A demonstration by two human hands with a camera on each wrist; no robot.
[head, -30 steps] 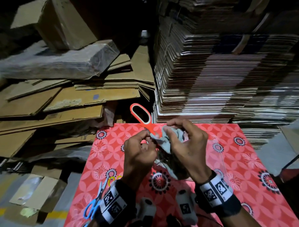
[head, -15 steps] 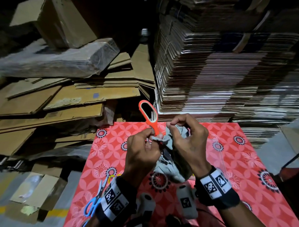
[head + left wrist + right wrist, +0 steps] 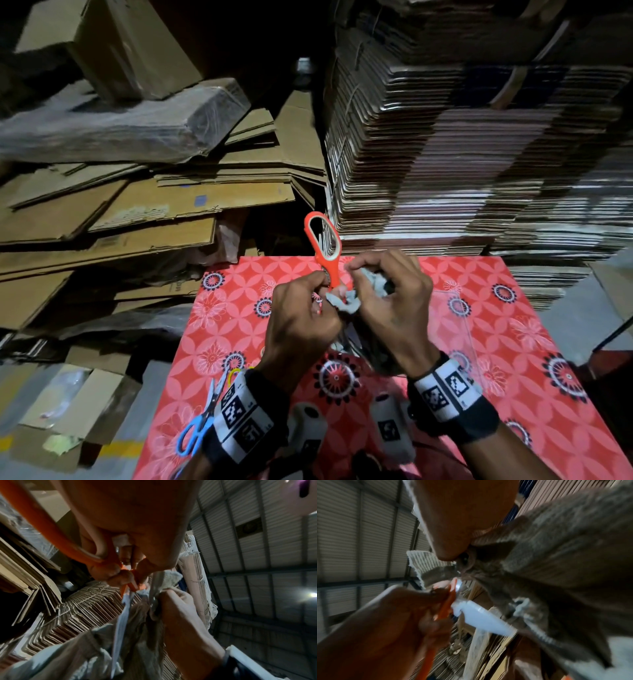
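Note:
My left hand (image 3: 305, 315) grips a pair of orange scissors (image 3: 322, 240) near the pivot, with one handle loop pointing up and away. My right hand (image 3: 394, 301) pinches a bunched grey cloth (image 3: 344, 303) against the scissors beside my left fingers. Both hands are raised above the red patterned table cover (image 3: 513, 342). In the left wrist view the steel blade (image 3: 121, 622) runs down through the cloth (image 3: 171, 578). The right wrist view shows the blade (image 3: 481, 618) poking out beside the cloth (image 3: 556, 547). The blade tips are hidden in the head view.
Blue scissors (image 3: 197, 431) lie on the table cover at the near left, partly under my left wrist. Tall stacks of flat cartons (image 3: 445, 154) rise behind the table on the right. Loose cardboard sheets (image 3: 137, 219) and a wrapped bundle (image 3: 120, 126) pile up on the left.
The orange handle loop has swung from leaning left to nearly upright. Both hands have risen a little and the cloth is bunched tighter at the pivot.

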